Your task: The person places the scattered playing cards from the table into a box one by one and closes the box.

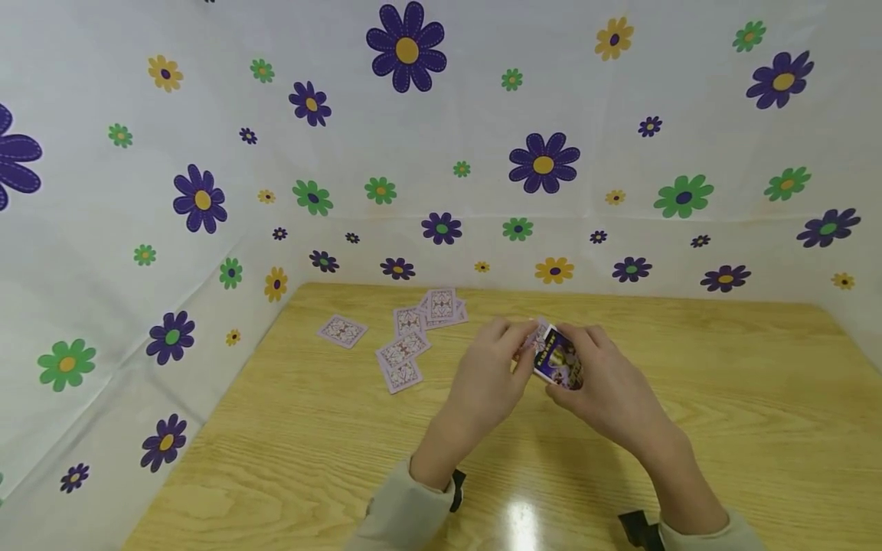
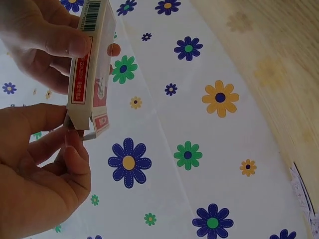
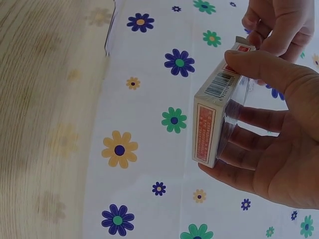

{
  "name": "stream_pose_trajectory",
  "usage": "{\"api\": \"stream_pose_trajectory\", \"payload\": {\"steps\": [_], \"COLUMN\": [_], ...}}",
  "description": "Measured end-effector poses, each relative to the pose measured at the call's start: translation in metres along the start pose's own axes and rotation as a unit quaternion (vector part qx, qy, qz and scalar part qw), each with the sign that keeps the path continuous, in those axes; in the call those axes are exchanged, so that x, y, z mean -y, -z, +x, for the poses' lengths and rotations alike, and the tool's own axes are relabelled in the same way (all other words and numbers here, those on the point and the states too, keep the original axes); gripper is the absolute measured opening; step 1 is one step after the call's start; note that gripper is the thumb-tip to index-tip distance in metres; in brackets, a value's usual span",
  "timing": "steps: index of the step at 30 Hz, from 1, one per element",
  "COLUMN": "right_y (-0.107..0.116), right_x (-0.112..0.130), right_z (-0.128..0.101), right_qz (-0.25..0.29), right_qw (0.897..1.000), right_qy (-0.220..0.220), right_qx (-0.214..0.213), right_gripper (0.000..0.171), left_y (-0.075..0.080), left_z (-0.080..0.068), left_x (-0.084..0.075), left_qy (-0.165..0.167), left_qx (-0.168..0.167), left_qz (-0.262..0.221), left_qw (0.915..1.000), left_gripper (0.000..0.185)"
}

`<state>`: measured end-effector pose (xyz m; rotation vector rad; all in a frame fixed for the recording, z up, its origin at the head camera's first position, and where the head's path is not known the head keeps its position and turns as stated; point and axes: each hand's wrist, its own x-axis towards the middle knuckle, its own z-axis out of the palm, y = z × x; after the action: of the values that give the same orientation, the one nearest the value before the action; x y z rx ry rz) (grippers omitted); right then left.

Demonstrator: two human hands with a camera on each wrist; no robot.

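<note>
A playing card box [image 1: 560, 360] with a dark printed face and white edges is held above the table. My right hand [image 1: 613, 386] grips it along the sides, thumb on the barcode edge, fingers behind in the right wrist view. At the far end, the fingers of my left hand [image 1: 491, 375] pinch the box's end, where a flap [image 2: 99, 123] stands out in the left wrist view. A pale patterned patch shows by those fingertips in the head view; whether it is a card or part of the box I cannot tell.
Several patterned playing cards [image 1: 403, 349] lie face down and overlapping on the wooden table [image 1: 310, 459], left of the hands. One card [image 1: 342, 330] lies apart, farther left. A white cloth with flower prints [image 1: 475, 138] hangs behind the table and along its left side.
</note>
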<state>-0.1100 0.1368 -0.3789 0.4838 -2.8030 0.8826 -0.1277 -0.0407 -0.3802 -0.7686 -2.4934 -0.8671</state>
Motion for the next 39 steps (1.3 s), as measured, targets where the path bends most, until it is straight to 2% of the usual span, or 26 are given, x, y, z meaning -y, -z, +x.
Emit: {"api": "stream_pose_trajectory", "payload": {"steps": [3, 7, 11, 14, 17, 23, 27, 33, 39], "right_y": [-0.001, -0.002, -0.002, -0.003, -0.002, -0.002, -0.002, -0.001, -0.001], "right_x": [0.000, 0.000, 0.000, -0.001, -0.001, -0.001, -0.002, -0.002, -0.003], "right_z": [0.000, 0.001, 0.001, 0.000, 0.000, 0.001, 0.001, 0.001, 0.000], "right_qz": [-0.002, -0.007, -0.013, -0.014, -0.008, -0.005, -0.006, 0.001, -0.004], "right_qw": [1.000, 1.000, 1.000, 1.000, 1.000, 1.000, 1.000, 1.000, 1.000], "right_qy": [0.004, 0.000, 0.003, 0.010, 0.010, 0.004, 0.007, 0.002, 0.005], "right_qx": [-0.004, -0.004, -0.008, -0.012, -0.011, -0.010, -0.010, -0.005, -0.010], "right_gripper": [0.073, 0.074, 0.074, 0.073, 0.072, 0.073, 0.073, 0.074, 0.073], "left_y": [-0.004, -0.009, -0.012, -0.012, -0.012, -0.010, -0.010, -0.009, -0.009], "left_z": [-0.001, -0.004, -0.005, -0.007, -0.009, -0.008, -0.009, -0.010, -0.010], "left_x": [-0.003, -0.007, -0.012, -0.015, -0.017, -0.017, -0.015, -0.014, -0.012], "left_qy": [-0.031, -0.073, -0.099, -0.103, -0.096, -0.066, -0.052, -0.046, -0.060], "left_qx": [-0.015, -0.043, -0.060, -0.062, -0.058, -0.047, -0.038, -0.029, -0.012], "left_qz": [0.074, 0.155, 0.207, 0.226, 0.222, 0.176, 0.157, 0.150, 0.153], "left_qw": [0.9966, 0.9843, 0.9715, 0.9666, 0.9685, 0.9810, 0.9855, 0.9872, 0.9864], "left_gripper": [0.031, 0.032, 0.033, 0.030, 0.026, 0.023, 0.025, 0.027, 0.028]}}
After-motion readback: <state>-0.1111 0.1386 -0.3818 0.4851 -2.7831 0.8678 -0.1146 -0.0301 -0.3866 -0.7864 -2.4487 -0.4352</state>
